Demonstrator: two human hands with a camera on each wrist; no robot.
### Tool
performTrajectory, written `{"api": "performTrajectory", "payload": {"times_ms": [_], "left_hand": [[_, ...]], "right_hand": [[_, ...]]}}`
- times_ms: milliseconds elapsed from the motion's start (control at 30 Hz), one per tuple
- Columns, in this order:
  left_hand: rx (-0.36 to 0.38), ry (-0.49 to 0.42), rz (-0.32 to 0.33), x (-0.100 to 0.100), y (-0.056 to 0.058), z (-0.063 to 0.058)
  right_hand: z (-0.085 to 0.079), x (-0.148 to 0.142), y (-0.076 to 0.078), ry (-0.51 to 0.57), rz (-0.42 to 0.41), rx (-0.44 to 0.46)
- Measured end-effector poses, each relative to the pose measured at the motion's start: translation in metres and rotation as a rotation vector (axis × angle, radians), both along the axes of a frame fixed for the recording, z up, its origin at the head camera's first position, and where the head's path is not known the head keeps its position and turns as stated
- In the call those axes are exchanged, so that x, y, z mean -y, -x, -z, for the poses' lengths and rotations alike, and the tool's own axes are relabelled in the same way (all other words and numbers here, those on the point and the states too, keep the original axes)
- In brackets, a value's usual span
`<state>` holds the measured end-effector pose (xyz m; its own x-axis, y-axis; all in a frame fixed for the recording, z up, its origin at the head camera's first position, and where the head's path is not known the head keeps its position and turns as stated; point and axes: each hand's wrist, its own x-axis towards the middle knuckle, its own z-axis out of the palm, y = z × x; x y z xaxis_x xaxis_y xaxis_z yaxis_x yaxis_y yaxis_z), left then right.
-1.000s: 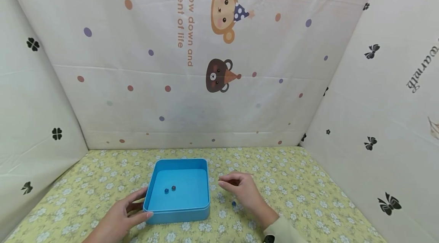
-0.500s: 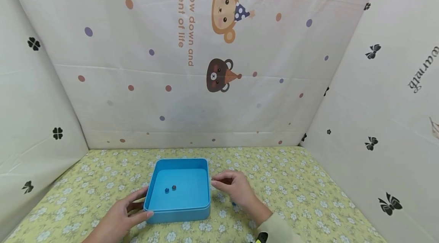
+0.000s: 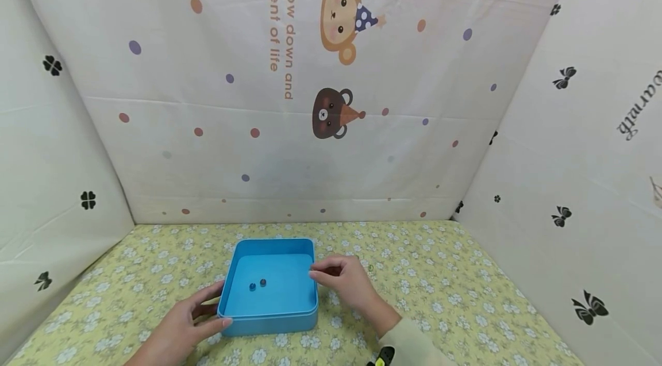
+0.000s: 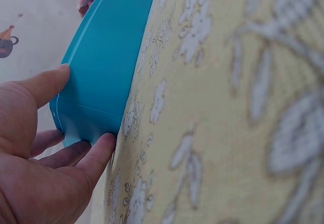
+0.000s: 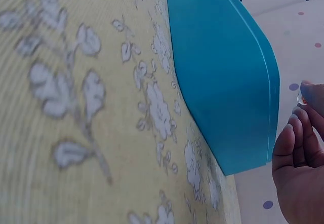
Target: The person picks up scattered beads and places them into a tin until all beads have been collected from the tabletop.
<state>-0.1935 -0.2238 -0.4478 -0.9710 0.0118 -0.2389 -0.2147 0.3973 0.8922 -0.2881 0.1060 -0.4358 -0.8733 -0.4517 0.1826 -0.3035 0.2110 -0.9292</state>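
A square, open-topped blue box [image 3: 271, 324] rests on the table. My left hand [image 3: 178, 320] holds its near left corner, thumb at the front and fingers along the left side. Inside lie two small bead-like pieces, one dark blue [image 3: 252, 286] and one reddish brown [image 3: 263, 282]. My right hand [image 3: 345, 284] is at the box's right rim, fingertips just over the edge. In the right wrist view its thumb and forefinger pinch a tiny clear and orange piece [image 5: 301, 100], mostly hidden by the fingers.
A yellow cloth with white flowers covers the table [image 3: 439, 297]. Behind it hangs a pale printed curtain [image 3: 331, 182], with more pale cloth on the left and right sides. A tiny green ring-like thing [image 3: 370, 268] lies beyond the right hand.
My right hand has moved left, from beside the box to its right rim. The small blue piece on the table is now hidden behind that hand and wrist. My left hand stays put.
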Motion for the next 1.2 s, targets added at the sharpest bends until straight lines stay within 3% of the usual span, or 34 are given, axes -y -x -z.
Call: {"api": "performTrajectory", "payload": {"times_ms": [400, 767, 1200], "left_hand": [[-0.009, -0.026, 0.032, 0.002, 0.000, 0.000], [-0.005, -0.026, 0.023, 0.002, 0.001, 0.001], [-0.003, -0.025, 0.018, 0.002, -0.001, 0.001]], "right_hand": [[-0.002, 0.009, -0.001, -0.035, 0.019, -0.017], [-0.003, 0.016, 0.001, -0.009, -0.011, -0.064], [-0.007, 0.020, 0.002, -0.042, 0.010, -0.051]]}}
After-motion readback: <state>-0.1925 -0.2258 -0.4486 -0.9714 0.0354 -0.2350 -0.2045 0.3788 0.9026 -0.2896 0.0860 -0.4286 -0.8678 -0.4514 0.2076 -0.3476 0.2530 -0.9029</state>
